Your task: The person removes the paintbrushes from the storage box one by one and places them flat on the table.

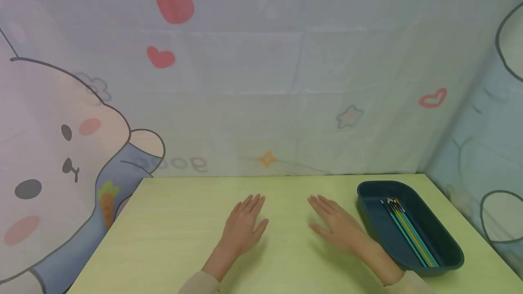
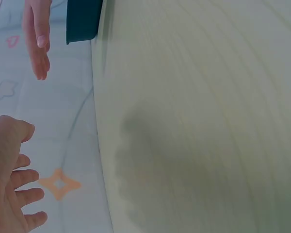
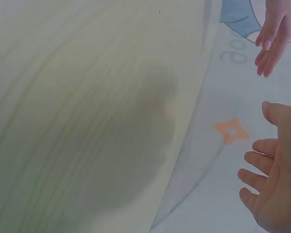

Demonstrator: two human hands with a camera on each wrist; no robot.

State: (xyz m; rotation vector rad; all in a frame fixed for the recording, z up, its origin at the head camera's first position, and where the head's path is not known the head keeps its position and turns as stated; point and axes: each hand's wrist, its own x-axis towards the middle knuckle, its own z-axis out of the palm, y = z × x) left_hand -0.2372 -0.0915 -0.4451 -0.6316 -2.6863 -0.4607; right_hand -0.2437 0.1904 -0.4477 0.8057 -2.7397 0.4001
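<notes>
While both hands hang flat over the pale green table (image 1: 171, 230), neither one holds anything. The left hand (image 1: 243, 223) is near the middle of the table, palm down, with its fingers (image 1: 253, 203) straight and close together and the thumb out to the side. The right hand (image 1: 337, 226) is just to the right of it, palm down too, with its fingers (image 1: 320, 203) straight and a little spread. The wrist views show shadows on the table under the palms, so I cannot tell if the hands touch the wood. A dark blue tray (image 1: 449, 251) sits at the right side of the table, just beside the right hand. Thin colored sticks (image 1: 408, 230) with dark tips, green, teal and yellow, lie in it side by side. A cloth with a bunny and hearts (image 1: 261, 80) hangs at the far edge.
</notes>
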